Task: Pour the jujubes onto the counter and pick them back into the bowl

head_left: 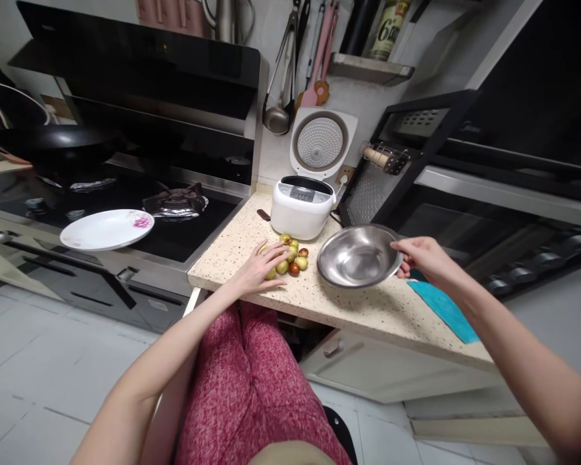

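Green and reddish-brown jujubes [301, 263] lie in a loose pile on the speckled countertop [213, 263]. Spread over the left side of that pile is my left hand [261, 266], fingers apart and touching some of the fruit. My right hand [419, 253] grips the rim of a shiny metal bowl [361, 258] between thumb and fingers. The bowl is tilted slightly toward me, just right of the jujubes, and nothing lies in it. Behind the fruit stands a white rice cooker [303, 210] with its lid [321, 142] up.
To the left, a white floral plate [107, 230] rests at the stove's [213, 219] front edge, near a black wok [58, 145]. A teal cloth [445, 310] lies on the right of the counter, before an oven [503, 226]. Below the counter, a cabinet door [368, 365] stands ajar.
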`<state>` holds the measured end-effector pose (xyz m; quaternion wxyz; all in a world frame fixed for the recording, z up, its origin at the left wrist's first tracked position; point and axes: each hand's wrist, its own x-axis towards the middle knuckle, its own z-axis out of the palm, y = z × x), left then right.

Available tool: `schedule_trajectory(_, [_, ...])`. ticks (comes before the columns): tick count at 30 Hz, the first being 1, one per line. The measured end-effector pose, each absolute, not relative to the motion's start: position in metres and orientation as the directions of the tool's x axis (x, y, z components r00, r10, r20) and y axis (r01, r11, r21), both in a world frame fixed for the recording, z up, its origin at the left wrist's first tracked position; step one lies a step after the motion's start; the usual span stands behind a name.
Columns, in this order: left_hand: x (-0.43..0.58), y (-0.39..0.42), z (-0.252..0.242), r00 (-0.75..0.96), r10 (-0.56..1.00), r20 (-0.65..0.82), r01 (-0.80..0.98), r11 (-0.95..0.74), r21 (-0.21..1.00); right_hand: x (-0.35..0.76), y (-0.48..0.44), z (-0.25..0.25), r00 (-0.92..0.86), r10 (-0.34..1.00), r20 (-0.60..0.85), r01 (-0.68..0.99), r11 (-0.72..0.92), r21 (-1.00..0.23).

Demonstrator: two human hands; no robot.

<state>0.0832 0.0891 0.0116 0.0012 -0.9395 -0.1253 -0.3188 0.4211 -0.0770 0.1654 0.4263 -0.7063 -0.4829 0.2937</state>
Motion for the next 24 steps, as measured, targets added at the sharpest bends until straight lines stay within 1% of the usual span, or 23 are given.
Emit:
schedule_trajectory(2, [0.083,0.085,0.012,0.764,0.2,0.613,0.219,-0.975,0.045,0.426,-0.089,0.15,0.373,0.926,-0.063,0.368,-0.21,-0.906])
schedule_trajectory(6, [0.087,0.068,0.008,0.778,0.098,0.621,0.14,-0.99,-0.019,0.424,-0.104,0.115,0.309,0.929,-0.202,0.254,-0.285,-0.924])
schedule_trajectory(10, [0.092,0.046,0.003,0.835,0.013,0.549,0.042,-0.998,-0.041,0.419,-0.106,0.086,0.249,0.93,-0.27,0.195,-0.321,-0.927])
schedule_trajectory(13, [0.092,0.039,0.001,0.868,0.013,0.497,0.023,-1.0,-0.016,0.416,-0.101,0.072,0.191,0.942,-0.276,0.198,-0.313,-0.929])
schedule_trajectory(17, [0.086,0.045,-0.004,0.873,0.052,0.486,0.041,-0.999,0.034,0.412,-0.089,0.06,0.099,0.95,-0.296,0.21,-0.311,-0.927])
schedule_trajectory(21, [0.082,0.052,-0.008,0.857,0.038,0.513,0.015,-0.999,0.049,0.41,-0.073,0.054,0.064,0.953,-0.297,0.183,-0.304,-0.935])
schedule_trajectory(24, [0.08,0.052,-0.007,0.827,0.022,0.562,-0.03,-0.996,0.084,0.412,-0.06,0.057,-0.08,0.932,-0.353,0.245,-0.325,-0.913])
